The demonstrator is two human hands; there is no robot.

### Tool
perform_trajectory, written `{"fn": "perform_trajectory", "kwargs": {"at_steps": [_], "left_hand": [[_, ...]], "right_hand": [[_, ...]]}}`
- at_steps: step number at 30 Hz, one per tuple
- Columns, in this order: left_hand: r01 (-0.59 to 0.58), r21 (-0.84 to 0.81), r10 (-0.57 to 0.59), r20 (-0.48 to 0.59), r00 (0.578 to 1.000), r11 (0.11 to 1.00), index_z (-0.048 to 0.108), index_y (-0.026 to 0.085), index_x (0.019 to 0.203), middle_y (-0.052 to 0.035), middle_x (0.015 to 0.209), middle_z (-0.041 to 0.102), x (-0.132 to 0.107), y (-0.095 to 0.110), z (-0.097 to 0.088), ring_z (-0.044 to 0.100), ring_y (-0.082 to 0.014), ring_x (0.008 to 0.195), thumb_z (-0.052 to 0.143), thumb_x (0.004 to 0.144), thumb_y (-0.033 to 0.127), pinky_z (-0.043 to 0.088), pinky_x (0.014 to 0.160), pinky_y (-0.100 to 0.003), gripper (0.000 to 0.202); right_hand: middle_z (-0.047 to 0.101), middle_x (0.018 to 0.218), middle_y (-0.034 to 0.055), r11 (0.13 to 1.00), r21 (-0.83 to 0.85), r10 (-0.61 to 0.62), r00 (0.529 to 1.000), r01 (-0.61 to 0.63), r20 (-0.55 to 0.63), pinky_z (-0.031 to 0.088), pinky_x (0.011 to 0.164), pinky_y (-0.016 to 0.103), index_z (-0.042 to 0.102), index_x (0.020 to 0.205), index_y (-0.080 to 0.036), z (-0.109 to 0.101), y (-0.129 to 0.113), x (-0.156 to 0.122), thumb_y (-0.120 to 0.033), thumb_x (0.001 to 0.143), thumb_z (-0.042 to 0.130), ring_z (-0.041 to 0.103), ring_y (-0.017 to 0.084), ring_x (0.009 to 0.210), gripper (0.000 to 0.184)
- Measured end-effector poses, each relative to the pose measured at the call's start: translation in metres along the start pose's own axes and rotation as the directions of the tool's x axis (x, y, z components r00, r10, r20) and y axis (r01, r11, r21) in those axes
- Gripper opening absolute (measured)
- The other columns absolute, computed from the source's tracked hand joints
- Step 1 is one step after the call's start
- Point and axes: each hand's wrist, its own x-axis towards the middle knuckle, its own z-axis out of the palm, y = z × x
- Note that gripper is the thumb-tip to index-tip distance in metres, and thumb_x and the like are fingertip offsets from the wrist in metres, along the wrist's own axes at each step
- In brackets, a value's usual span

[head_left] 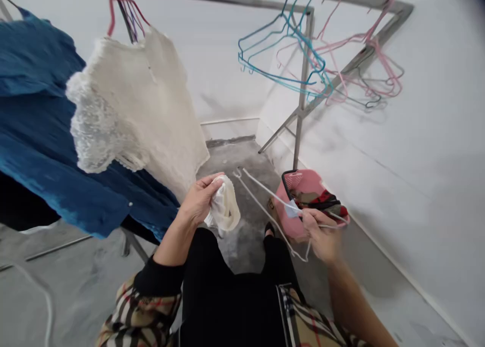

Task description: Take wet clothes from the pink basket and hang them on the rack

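Our left hand pinches a small bunched white cloth between thumb and fingers, holding it up in front of our knees, its lower part drooping in a loop. Our right hand is closed on a white hanger, whose frame slants toward the cloth but stays apart from it. Near the right fingers, a pale blue patch shows on the hanger; we cannot tell what it is.

Just beyond the right hand, a pink basket stands on the grey floor with red, brown and dark clothes in it. To our left, a cream blouse with a lacy sleeve hangs from a red hanger, in front of a blue garment. Farther up on the right, blue hangers and pink hangers crowd along a metal rack beside the white wall.
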Motion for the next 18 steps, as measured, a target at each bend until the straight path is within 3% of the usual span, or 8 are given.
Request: {"fn": "perform_trajectory", "kwargs": {"at_steps": [2,5,9,12,15,18], "left_hand": [[-0.029,0.014,0.029,-0.002,1.0,0.999,0.074,0.014,0.095,-0.002,0.076,0.073,0.002,-0.003,0.002,0.063,-0.0091,0.065,0.09,0.052,0.03,0.05,0.064,-0.02,0.049],[-0.07,0.051,0.068,0.03,0.997,0.996,0.073,0.016,0.1,-0.0019,0.08,0.074,0.004,-0.007,0.002,0.064,-0.0102,0.069,0.09,0.052,0.029,0.051,0.067,-0.022,0.053],[-0.108,0.14,0.099,0.072,0.992,0.984,0.071,0.016,0.107,-0.0044,0.085,0.074,0.003,-0.009,0.003,0.066,-0.0133,0.074,0.086,0.058,0.033,0.053,0.073,-0.026,0.053],[-0.164,0.3,0.135,0.113,0.984,0.94,0.071,0.017,0.11,-0.007,0.092,0.075,-0.001,-0.013,0.007,0.067,-0.0165,0.079,0.08,0.067,0.038,0.054,0.075,-0.029,0.049],[-0.317,0.572,0.222,0.232,0.947,0.756,0.072,0.018,0.108,-0.0079,0.096,0.075,-0.008,-0.025,0.013,0.068,-0.0197,0.087,0.069,0.079,0.037,0.054,0.079,-0.032,0.035],[-0.565,0.752,0.298,0.483,0.823,0.341,0.072,0.02,0.107,-0.0061,0.099,0.074,-0.017,-0.04,0.018,0.068,-0.0181,0.089,0.057,0.088,0.025,0.053,0.079,-0.03,0.025]], "right_hand": [[0.039,0.049,-0.0043,0.998,0.053,0.043,0.999,-0.043,-0.016,0.027,0.044,0.022,0.069,0.084,-0.016,-0.009,0.003,-0.009,-0.052,0.088,0.053,0.032,0.007,0.044,0.04],[0.036,0.046,-0.0052,0.995,0.03,0.097,0.994,-0.099,0.057,0.026,0.043,0.022,0.072,0.086,-0.016,-0.019,0.001,-0.018,-0.052,0.089,0.052,0.029,0.007,0.042,0.041],[0.054,0.055,-0.0006,0.991,-0.095,0.112,0.97,-0.094,0.214,0.035,0.049,0.023,0.074,0.088,-0.018,-0.017,-0.01,-0.019,-0.05,0.09,0.051,0.043,0.009,0.049,0.039],[0.066,0.073,0.0035,0.993,-0.107,0.091,0.938,-0.058,0.333,0.046,0.063,0.025,0.074,0.086,-0.019,-0.003,-0.013,-0.013,-0.051,0.091,0.05,0.059,0.014,0.067,0.041],[0.065,0.071,0.0026,0.991,-0.132,0.039,0.919,0.014,0.392,0.047,0.069,0.026,0.074,0.082,-0.02,0.019,-0.01,-0.004,-0.051,0.093,0.046,0.059,0.015,0.07,0.043],[0.059,0.062,0.0008,0.991,-0.112,-0.028,0.943,0.069,0.331,0.044,0.062,0.025,0.072,0.074,-0.019,0.043,-0.007,0.002,-0.052,0.093,0.045,0.053,0.013,0.06,0.047]]}}
